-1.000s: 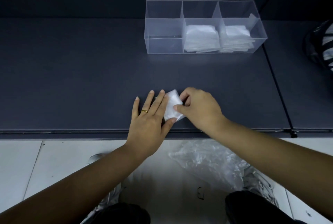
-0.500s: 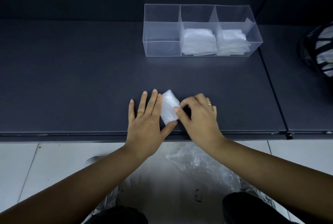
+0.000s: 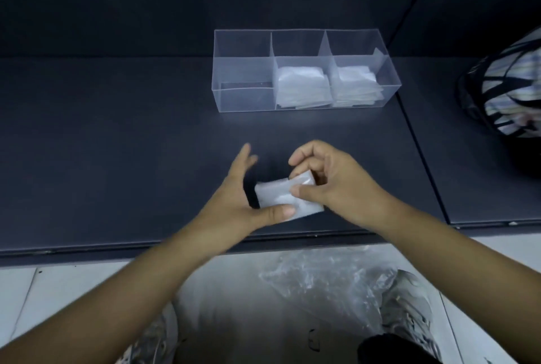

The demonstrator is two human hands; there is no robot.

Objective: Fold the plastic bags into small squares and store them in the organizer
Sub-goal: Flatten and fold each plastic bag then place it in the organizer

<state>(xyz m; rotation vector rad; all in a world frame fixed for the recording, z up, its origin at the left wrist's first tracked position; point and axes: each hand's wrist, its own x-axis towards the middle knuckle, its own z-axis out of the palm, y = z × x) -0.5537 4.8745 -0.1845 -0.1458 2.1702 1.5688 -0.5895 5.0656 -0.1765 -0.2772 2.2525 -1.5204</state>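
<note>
Left hand [image 3: 234,198] straight-fingered, right hand [image 3: 336,185] curled.

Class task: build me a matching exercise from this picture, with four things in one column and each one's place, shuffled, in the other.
Things
1 folded plastic bag
2 clear organizer
3 striped bag
4 crumpled clear plastic

Places
A on the floor, below the near edge of the dark surface
B at the picture's right edge
C pinched by the right hand, with the thumb of the left hand on it
D standing farther back on the dark surface

Pairs: 1-C, 2-D, 3-B, 4-A
</note>
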